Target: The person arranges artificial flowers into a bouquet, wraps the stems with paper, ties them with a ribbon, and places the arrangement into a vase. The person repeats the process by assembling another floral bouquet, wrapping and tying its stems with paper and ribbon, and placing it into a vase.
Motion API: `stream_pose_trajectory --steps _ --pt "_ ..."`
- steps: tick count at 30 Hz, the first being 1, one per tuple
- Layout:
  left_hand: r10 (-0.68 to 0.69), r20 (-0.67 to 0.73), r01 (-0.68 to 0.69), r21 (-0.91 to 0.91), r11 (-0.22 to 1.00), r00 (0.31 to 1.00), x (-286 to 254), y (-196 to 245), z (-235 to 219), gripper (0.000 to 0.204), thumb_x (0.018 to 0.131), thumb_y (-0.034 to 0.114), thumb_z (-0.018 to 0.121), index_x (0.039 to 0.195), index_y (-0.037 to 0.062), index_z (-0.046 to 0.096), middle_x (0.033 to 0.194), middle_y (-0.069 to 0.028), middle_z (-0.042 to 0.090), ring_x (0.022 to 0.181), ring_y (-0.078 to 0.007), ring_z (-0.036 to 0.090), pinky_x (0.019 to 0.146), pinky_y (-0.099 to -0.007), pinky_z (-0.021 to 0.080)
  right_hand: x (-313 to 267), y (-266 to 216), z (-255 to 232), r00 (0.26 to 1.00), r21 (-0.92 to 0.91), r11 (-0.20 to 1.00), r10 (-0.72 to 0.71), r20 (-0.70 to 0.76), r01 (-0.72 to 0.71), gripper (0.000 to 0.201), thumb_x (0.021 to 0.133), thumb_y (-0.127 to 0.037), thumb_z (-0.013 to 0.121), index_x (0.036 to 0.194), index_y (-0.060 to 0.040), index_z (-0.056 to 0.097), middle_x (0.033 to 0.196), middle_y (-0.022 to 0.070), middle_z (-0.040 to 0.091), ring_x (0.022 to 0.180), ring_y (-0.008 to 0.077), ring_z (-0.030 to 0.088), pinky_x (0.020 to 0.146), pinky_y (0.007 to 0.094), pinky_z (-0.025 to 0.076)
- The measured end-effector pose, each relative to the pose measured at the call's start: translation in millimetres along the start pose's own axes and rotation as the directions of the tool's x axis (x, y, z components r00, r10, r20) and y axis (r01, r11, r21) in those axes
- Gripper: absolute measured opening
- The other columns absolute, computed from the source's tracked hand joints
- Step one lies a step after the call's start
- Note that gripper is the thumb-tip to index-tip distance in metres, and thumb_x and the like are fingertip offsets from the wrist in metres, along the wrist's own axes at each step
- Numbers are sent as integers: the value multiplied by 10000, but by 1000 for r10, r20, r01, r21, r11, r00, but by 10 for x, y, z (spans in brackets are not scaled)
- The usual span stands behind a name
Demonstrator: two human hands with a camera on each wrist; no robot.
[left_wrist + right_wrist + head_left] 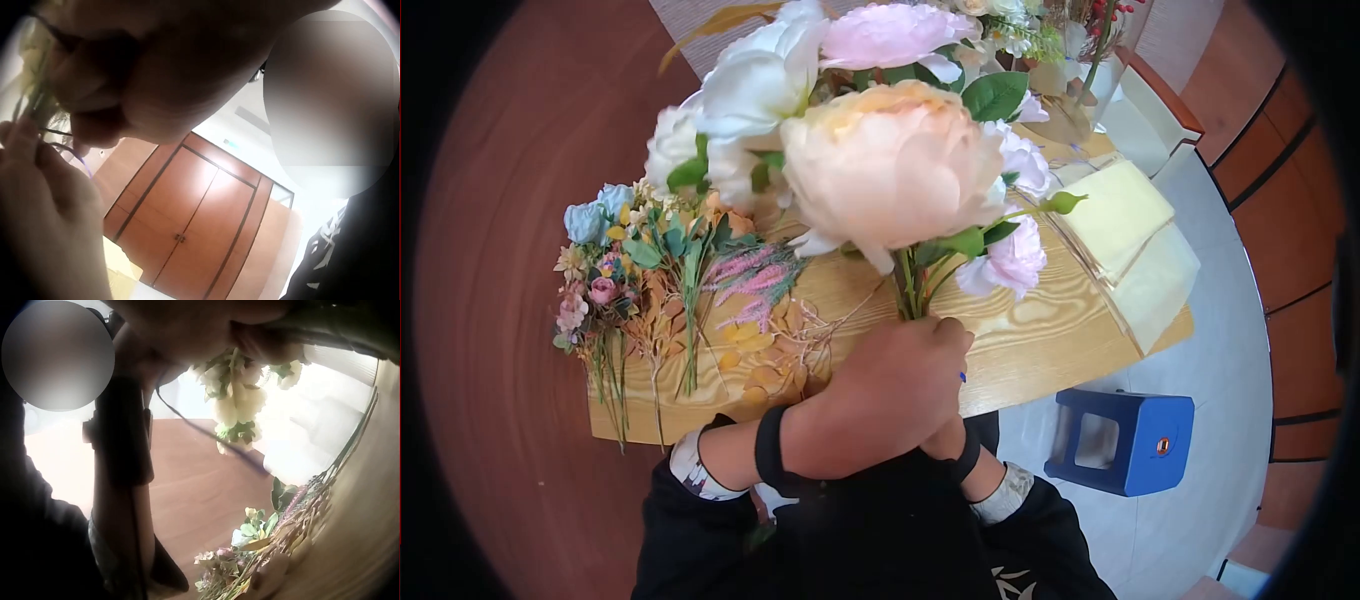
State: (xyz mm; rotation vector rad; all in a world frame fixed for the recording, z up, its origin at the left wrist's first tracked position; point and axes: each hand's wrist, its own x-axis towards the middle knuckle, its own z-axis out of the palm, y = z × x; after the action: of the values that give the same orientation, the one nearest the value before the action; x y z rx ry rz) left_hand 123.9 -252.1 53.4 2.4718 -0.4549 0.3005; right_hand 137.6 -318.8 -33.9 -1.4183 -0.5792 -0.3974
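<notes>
Here's a pale, wavy-grained tabletop [1040, 330] out front, and down at its right a squat blue stool [1168, 425] sits on light, seamed floor [1220, 350]. Up beyond, a white chair [1148, 108] with reddish-brown trim! Dark-lined reddish-brown panels [1305, 350] curve along the right edge, and over in the left wrist view, tall double doors [187, 225] meet at paired handles [180, 238], a bright glare blazing high on the wood.

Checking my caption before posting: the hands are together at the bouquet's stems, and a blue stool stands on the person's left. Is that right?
Not quite: the head view shows the blue stool on the person's right. The hands are indeed together at the stems of the bouquet.
</notes>
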Motion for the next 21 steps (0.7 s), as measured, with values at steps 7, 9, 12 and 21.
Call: stream_pose_trajectory --steps 7,9,12,21 --pt "176 183 -202 139 969 967 239 -17 58 147 740 90 549 792 -47 564 702 -171 568 680 -340 583 616 -392 474 -67 -43 -44 931 209 909 339 136 -361 223 918 -152 467 997 47 526 676 29 514 518 79 434 464 228 365" --pt "292 -71 -300 -129 945 954 244 -33 235 267 789 113 549 973 -78 577 815 -185 619 787 -312 621 718 -358 485 -74 -46 -49 888 261 851 420 186 -456 222 919 -157 468 986 45 530 671 24 509 513 73 425 457 224 356" --pt "111 98 -52 -472 880 989 237 343 -307 338 846 148 512 1095 -79 541 814 -170 647 845 -266 636 802 -344 467 -54 -29 -85 814 332 743 529 241 -581 222 920 -165 470 970 41 535 664 15 502 505 65 412 448 218 342" --pt "-620 137 521 -695 496 773 -104 -668 -70 277 886 187 511 756 -21 638 737 -45 645 604 -89 570 516 -212 421 55 -189 -234 596 491 381 686 417 -783 297 909 -265 491 868 28 519 608 -8 414 463 42 288 421 191 217"
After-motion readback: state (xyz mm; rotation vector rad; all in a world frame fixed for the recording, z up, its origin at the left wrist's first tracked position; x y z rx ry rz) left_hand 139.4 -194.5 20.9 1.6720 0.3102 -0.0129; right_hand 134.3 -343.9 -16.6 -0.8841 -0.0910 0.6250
